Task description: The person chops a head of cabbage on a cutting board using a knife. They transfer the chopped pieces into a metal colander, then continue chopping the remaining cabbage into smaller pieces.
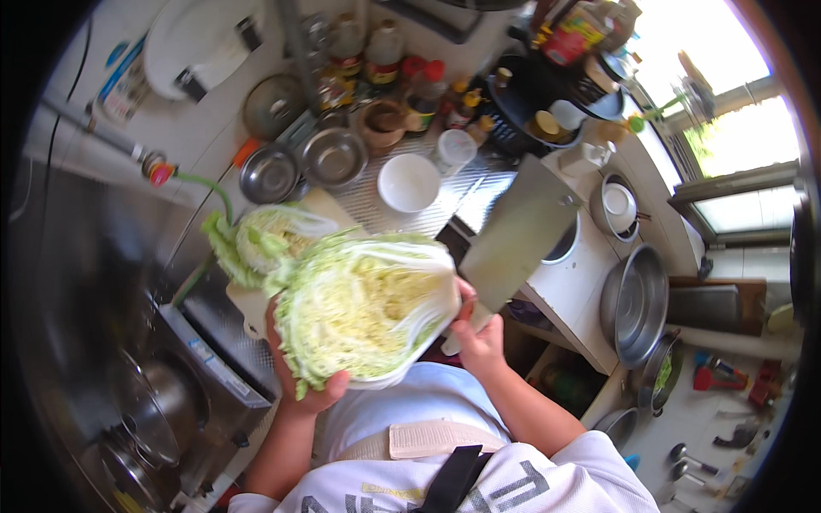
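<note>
Left hand (315,386) has the thumb over the edge of the halved cabbage (368,312), the other fingers mostly hidden beneath! Right hand (481,340) curls its fingers around the cleaver (523,235), close against the stem end. The cabbage is up at the belly, cut face showing; beyond it, another cabbage piece (272,242) rests on a pale board (331,209), and farther off sits a white bowl (409,183).

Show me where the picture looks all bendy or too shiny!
In the head view, the fisheye lens curves things near the black rim; also in the head view, daylight turns much of the metal-framed window plain white, glare shines off the silvery ridged counter covering, but the pale yellow-green halved cabbage shows its leaves clearly.
</note>
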`<control>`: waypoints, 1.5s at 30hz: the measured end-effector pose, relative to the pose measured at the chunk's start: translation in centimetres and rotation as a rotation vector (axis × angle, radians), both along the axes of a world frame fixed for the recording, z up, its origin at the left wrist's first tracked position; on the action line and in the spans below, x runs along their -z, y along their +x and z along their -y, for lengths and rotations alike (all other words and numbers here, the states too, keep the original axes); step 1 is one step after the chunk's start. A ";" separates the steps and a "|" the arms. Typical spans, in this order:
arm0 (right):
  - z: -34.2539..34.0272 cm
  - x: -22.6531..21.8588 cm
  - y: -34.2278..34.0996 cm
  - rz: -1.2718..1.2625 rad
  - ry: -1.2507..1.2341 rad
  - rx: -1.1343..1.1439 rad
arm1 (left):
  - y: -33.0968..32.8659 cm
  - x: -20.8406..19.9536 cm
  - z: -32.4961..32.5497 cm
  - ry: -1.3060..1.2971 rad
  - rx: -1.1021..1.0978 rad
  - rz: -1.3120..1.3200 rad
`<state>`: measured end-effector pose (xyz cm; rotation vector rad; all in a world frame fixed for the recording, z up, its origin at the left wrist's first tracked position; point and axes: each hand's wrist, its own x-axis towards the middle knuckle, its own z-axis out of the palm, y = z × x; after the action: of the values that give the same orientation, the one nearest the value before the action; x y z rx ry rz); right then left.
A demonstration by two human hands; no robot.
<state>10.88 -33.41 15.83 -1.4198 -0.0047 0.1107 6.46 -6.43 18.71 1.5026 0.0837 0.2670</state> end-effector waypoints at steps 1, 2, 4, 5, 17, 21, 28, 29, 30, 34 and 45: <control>2.2 0.0 0.3 0.046 0.013 0.084 | 2.2 -0.9 2.3 -0.029 0.105 0.020; 4.3 -0.2 0.6 0.084 0.068 0.183 | 4.4 -1.0 5.1 -0.016 0.174 0.103; 9.9 0.6 0.8 -0.001 0.070 0.304 | 8.8 -0.2 10.4 0.207 0.291 0.214; 12.6 1.5 1.3 -0.030 0.083 0.397 | 11.1 -0.6 13.4 0.312 0.333 0.252; 24.9 11.0 10.1 -0.283 0.066 0.629 | 25.9 6.9 32.2 0.616 0.562 0.370; 27.3 8.9 8.8 -0.344 0.030 0.491 | 26.5 7.9 33.4 0.728 0.580 0.353; 31.4 8.0 7.0 -0.299 -0.091 0.441 | 26.1 5.3 33.8 0.801 0.623 0.260; 31.8 8.0 6.8 -0.311 -0.080 0.430 | 26.0 5.3 33.5 0.763 0.608 0.261; 32.1 7.8 6.7 -0.324 -0.070 0.420 | 25.8 5.4 33.4 0.724 0.594 0.262; 32.4 7.6 6.7 -0.322 -0.110 0.370 | 25.2 6.8 33.4 0.584 0.478 0.121; 30.6 6.1 6.7 0.018 -0.391 0.336 | 20.6 8.6 25.8 0.311 0.159 -0.071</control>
<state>17.55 -63.99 9.71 -1.7904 0.2519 -0.1894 27.07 -32.25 10.12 1.8179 -0.0226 0.1011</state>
